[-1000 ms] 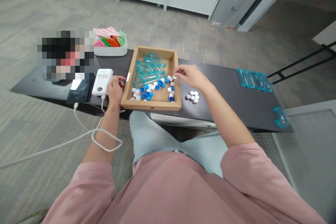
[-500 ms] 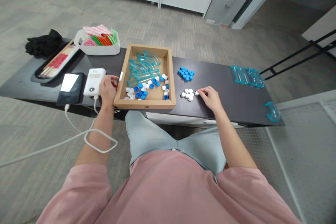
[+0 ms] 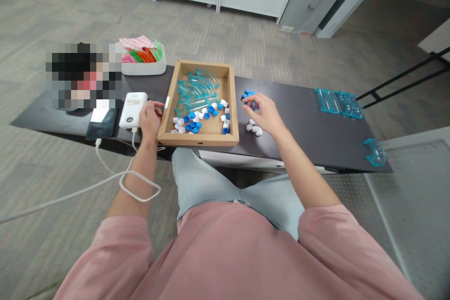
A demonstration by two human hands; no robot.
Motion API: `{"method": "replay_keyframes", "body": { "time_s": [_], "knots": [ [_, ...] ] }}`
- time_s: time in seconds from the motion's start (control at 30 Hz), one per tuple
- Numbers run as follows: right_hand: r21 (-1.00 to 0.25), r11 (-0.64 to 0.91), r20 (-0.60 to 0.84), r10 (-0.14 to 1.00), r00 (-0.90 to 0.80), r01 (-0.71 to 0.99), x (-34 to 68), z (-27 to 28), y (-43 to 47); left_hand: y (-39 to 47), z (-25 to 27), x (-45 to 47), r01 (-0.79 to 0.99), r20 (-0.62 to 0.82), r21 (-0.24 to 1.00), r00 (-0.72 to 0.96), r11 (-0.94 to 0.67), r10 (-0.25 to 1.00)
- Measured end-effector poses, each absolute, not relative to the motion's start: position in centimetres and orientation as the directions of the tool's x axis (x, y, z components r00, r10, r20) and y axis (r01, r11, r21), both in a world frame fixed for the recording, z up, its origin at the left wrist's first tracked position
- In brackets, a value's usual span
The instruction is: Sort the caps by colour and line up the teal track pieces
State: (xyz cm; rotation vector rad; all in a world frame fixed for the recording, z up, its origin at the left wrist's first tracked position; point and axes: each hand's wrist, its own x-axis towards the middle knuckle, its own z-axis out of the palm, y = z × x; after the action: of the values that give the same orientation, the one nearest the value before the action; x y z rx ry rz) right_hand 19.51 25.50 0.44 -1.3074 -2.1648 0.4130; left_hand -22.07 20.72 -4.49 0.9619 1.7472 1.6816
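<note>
Blue pieces [image 3: 248, 92] lie toward the far edge of the dark surface [image 3: 298, 126], right of the cardboard box [image 3: 198, 140], partly hidden by the right hand [image 3: 263, 111], whose thumb and fingertips stand close together, though whether they pinch anything I cannot tell. White pieces [image 3: 253, 128] sit nearer the surface's front edge, while mixed pieces [image 3: 210, 109] and overlapping clear tubes [image 3: 197, 103], hard to count, lie inside the box. Beside its left edge, the left hand [image 3: 151, 119] curls, grip unreadable; pixelation obscures the dark device's [image 3: 101, 127] upper part.
</note>
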Motion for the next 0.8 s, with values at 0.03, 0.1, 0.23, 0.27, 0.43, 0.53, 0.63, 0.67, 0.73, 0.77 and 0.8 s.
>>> {"method": "replay_keyframes", "body": {
  "time_s": [0.03,0.1,0.23,0.27,0.43,0.53,0.63,0.67,0.73,0.77,0.8],
  "knots": [
    [-0.458,0.527,0.308,0.85,-0.428,0.716,17.9,1.3,26.3,20.7,-4.5,-22.1,0.134,0.104,0.991,-0.607,-0.028,0.788],
    [-0.312,0.579,0.265,0.814,-0.516,0.753,14.6,2.6,28.0,20.7,-4.5,-22.1,0.133,0.104,0.991,-0.602,-0.029,0.791],
    [-0.072,0.566,0.073,0.824,-0.562,0.821,9.8,2.9,30.9,20.5,-4.5,-22.0,0.114,0.088,0.993,-0.599,-0.024,0.796],
    [-0.045,0.554,0.034,0.832,-0.553,0.831,9.1,2.6,31.4,20.5,-4.5,-22.0,0.111,0.085,0.994,-0.597,-0.023,0.798],
    [-0.05,0.528,0.012,0.849,-0.528,0.848,8.3,1.0,32.9,20.7,-4.7,-22.0,0.135,0.103,0.991,-0.599,-0.027,0.794],
    [-0.036,0.548,0.026,0.836,-0.547,0.836,8.7,0.7,33.3,20.7,-4.9,-22.1,0.151,0.124,0.988,-0.592,-0.041,0.797],
    [-0.107,0.561,0.072,0.828,-0.556,0.821,9.4,1.4,33.6,20.7,-5.0,-22.2,0.132,0.116,0.99,-0.587,-0.046,0.801],
    [-0.158,0.555,0.081,0.832,-0.549,0.817,9.8,1.9,33.7,20.7,-5.0,-22.2,0.124,0.11,0.991,-0.586,-0.045,0.803],
    [-0.284,0.529,0.091,0.845,-0.527,0.799,11.0,3.0,33.7,20.7,-5.0,-22.2,0.115,0.104,0.992,-0.585,-0.045,0.804],
    [-0.352,0.515,0.102,0.851,-0.515,0.781,11.9,3.6,33.6,20.7,-5.0,-22.2,0.114,0.103,0.992,-0.585,-0.044,0.804],
    [-0.417,0.503,0.12,0.856,-0.503,0.757,12.9,4.2,33.4,20.7,-4.9,-22.2,0.117,0.103,0.992,-0.587,-0.042,0.803]
  ]
}}
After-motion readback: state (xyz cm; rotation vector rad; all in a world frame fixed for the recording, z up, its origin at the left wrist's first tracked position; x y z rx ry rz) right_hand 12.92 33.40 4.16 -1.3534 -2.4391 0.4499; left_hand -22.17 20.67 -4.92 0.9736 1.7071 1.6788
